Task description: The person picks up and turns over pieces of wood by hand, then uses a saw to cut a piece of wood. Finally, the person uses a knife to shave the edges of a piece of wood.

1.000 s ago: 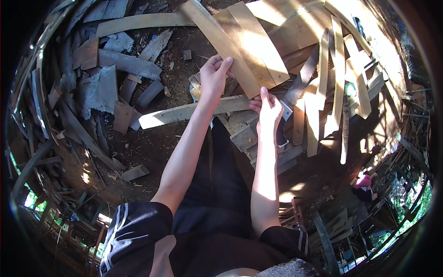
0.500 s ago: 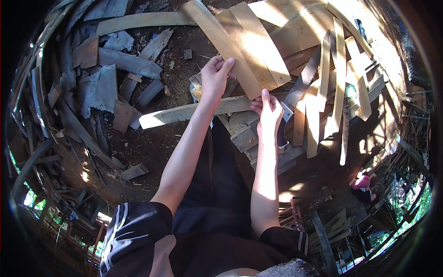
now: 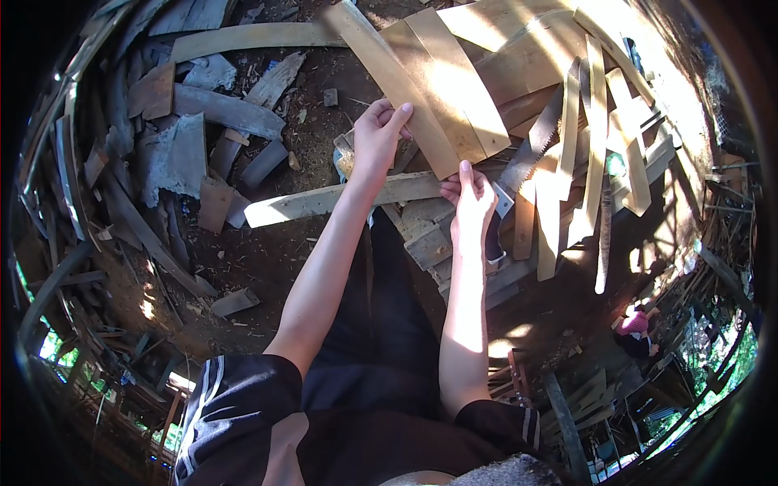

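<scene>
Side by side lie several thin wooden boards, angled away from me. My left hand grips the left edge of the leftmost board, thumb on top and fingers curled at its side. At that board's near end, my right hand pinches the corner between thumb and fingers. Right of my right hand is a handsaw with a toothed blade, its dark handle partly behind my wrist. Beneath my hands a long pale plank runs across over stacked wood blocks.
Narrow wooden strips fan out at the right. Broken grey planks and scraps cover the ground at the left. A person in a pink top is at the lower right, near more piled wood.
Both hands keep their hold on the board. The boards have shifted very slightly; little else differs.
</scene>
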Tool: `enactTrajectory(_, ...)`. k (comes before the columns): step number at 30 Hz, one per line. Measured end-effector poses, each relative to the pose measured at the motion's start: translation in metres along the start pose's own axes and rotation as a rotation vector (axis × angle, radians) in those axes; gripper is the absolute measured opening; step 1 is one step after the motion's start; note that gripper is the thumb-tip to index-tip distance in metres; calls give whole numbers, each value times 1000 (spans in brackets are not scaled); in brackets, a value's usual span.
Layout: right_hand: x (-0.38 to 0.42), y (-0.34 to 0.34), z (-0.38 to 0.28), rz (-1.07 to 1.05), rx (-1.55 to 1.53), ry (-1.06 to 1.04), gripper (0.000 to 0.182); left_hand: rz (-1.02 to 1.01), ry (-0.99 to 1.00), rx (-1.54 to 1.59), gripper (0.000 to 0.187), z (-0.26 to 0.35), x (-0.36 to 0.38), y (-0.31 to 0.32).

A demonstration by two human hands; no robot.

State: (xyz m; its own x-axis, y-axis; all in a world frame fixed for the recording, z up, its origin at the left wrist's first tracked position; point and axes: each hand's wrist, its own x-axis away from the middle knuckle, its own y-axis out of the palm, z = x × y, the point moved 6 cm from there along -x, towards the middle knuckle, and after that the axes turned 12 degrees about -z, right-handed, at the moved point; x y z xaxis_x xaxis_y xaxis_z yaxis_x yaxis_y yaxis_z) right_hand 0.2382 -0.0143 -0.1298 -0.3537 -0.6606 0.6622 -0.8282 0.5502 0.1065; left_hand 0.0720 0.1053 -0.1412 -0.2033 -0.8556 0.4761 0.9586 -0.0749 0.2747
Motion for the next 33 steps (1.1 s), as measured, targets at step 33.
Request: enactTrajectory(33,0,-1,1,1,16,-8,30,58,15,18,26,9,-10,-16)
